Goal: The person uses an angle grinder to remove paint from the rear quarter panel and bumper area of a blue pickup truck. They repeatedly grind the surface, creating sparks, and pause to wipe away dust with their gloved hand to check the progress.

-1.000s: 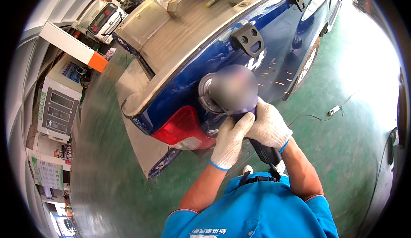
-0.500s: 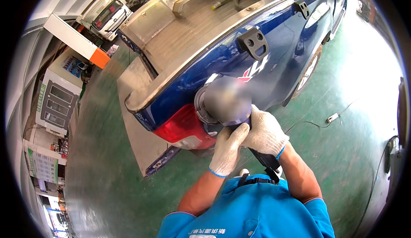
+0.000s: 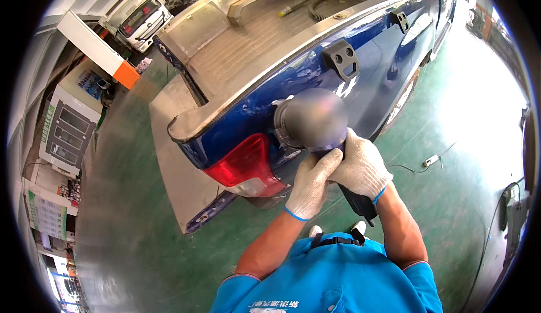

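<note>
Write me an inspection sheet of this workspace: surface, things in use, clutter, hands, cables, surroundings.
Surface: glossy blue truck side, red tail light at the rear corner; green floor below.
Things in use: power tool at the truck side; its head is blurred, so contact cannot be told.
Clutter: ribbed hose lying in the truck bed.
Hands: left hand and right hand, in pale knitted gloves, both holding the tool.
Cables: thin cable by a pale block on the floor, right; link to the tool unclear.
Surroundings: white vehicle and grey door, left.
</note>
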A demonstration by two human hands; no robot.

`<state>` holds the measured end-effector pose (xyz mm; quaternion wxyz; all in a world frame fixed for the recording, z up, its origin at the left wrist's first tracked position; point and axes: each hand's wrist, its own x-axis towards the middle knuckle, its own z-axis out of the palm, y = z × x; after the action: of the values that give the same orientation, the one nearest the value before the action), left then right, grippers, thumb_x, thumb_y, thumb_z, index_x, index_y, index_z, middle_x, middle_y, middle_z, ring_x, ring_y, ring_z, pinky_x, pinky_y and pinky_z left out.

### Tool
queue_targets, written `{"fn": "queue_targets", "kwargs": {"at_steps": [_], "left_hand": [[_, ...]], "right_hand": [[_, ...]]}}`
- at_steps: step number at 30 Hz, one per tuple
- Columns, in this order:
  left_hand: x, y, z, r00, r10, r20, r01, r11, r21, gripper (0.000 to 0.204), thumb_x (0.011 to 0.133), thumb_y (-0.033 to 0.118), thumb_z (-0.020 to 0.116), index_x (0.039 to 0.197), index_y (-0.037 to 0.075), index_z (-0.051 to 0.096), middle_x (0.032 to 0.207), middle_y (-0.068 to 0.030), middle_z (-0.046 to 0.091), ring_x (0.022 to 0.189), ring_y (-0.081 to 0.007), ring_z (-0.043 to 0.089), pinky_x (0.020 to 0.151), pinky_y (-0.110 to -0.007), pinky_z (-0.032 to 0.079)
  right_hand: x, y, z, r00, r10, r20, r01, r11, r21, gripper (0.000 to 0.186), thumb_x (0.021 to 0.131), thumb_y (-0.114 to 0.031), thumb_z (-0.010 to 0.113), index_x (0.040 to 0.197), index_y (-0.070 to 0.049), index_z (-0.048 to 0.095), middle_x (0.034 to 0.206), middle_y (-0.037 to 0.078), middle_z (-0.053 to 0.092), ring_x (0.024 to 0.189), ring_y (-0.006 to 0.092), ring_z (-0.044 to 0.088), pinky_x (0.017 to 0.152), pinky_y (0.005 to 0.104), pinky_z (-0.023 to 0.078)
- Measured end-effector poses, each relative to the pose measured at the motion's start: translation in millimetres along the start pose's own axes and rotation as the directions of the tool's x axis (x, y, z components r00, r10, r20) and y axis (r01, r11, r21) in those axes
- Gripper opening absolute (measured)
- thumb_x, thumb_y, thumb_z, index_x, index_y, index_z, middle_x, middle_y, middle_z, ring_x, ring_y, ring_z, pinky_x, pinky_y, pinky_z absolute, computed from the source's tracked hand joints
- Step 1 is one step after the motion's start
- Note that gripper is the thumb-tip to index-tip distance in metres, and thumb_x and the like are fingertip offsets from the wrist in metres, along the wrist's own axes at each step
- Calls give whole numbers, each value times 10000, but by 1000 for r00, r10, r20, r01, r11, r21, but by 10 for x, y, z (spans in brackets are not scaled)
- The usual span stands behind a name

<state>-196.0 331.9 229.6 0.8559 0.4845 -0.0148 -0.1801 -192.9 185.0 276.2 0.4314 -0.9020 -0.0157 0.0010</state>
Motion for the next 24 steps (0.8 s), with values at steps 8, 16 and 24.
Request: {"fn": "queue_targets", "kwargs": {"at_steps": [8,16,24], "left_hand": [[48,91,49,995,29,95,-27,999,-16,477,1026,200,680,1421,-46,576,1317,-114,654,1179,-169,647,973,-338,539],[93,69,30,992,4,124,-6,1000,16,488,1045,207,636,1452,-48,551,1395,-128,635,1272,-203,618,1095,-376,483],[82,104,19,991,-5,130,5,1000,0,489,1037,212,650,1444,-46,565,1379,-123,646,1253,-195,629,1082,-364,489]], "right_hand": [[19,7,6,999,22,-33,-24,998,-65,704,705,-320,885,1283,-16,622,1047,267,751,1012,455,738,890,465,585],[2,-6,4,997,58,-58,-61,997,-43,717,705,-315,890,1291,-9,612,1086,270,748,1039,460,731,898,470,585],[-11,8,46,996,-8,-93,3,999,-50,695,727,-395,849,1206,47,606,991,301,742,974,472,738,860,493,591]]}}
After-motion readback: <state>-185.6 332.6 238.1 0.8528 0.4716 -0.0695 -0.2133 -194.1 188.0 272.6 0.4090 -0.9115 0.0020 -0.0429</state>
